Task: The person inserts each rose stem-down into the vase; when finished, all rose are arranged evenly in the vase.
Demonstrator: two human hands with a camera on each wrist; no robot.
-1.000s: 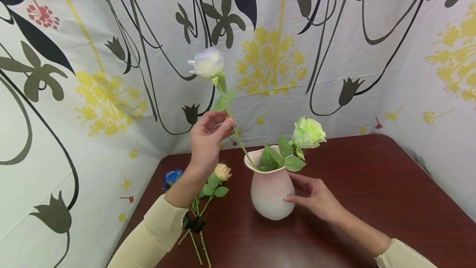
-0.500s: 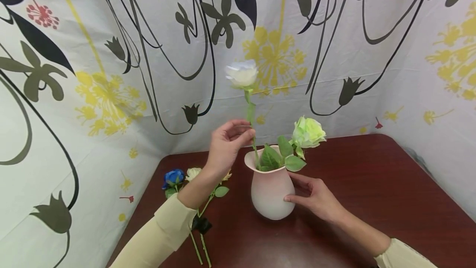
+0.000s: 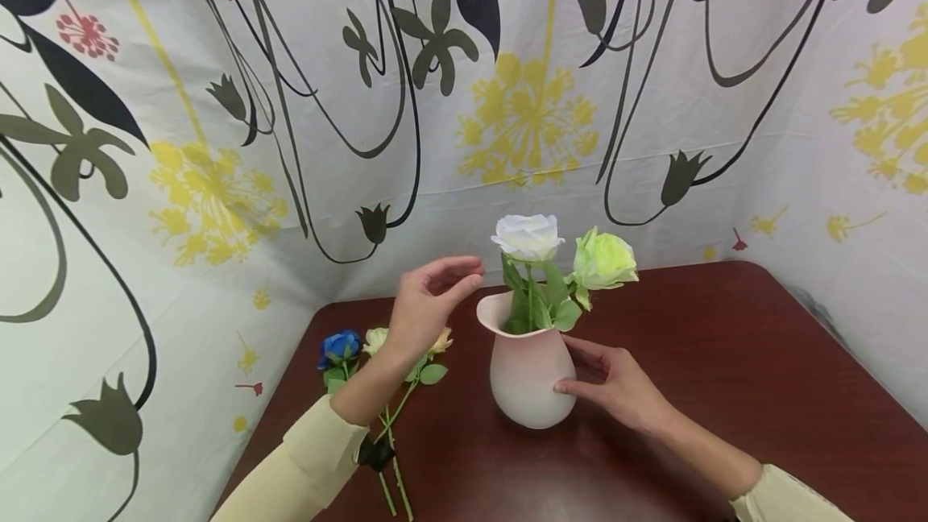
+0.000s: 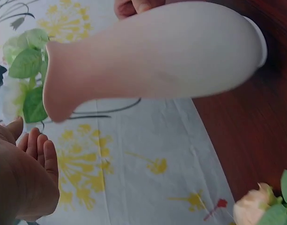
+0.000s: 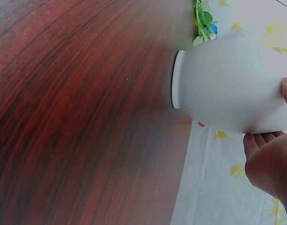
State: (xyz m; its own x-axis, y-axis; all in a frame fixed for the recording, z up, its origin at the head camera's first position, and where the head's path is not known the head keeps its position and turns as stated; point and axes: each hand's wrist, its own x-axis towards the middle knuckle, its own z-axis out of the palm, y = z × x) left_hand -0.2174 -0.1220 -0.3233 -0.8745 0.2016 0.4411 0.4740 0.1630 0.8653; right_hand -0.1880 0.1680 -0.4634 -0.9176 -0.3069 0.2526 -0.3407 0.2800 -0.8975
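Observation:
A pink-to-white vase (image 3: 532,381) stands upright on the table, also large in the left wrist view (image 4: 157,51). My right hand (image 3: 627,393) holds its right side, thumb in front and fingers behind; the right wrist view shows thumb and fingers (image 5: 272,161) against the wall. Two artificial roses are in the vase: a white rose (image 3: 529,238) and, leaning right, a yellow-green rose (image 3: 604,258). Left of the rim, my left hand (image 3: 420,308) hovers with loosely bent fingers, holding nothing and apart from the white rose. Both stems' lower ends are hidden inside the vase.
On the left of the dark red table (image 3: 696,329) lie a blue rose (image 3: 339,347), a cream rose (image 3: 375,339) and a peach rose (image 3: 439,341), partly covered by my left arm. A flower-printed cloth (image 3: 304,143) hangs behind and beside the table.
My left hand moved the white rose right, lowered it into the vase and let go, then drew back left. The right hand and the vase stayed in place.

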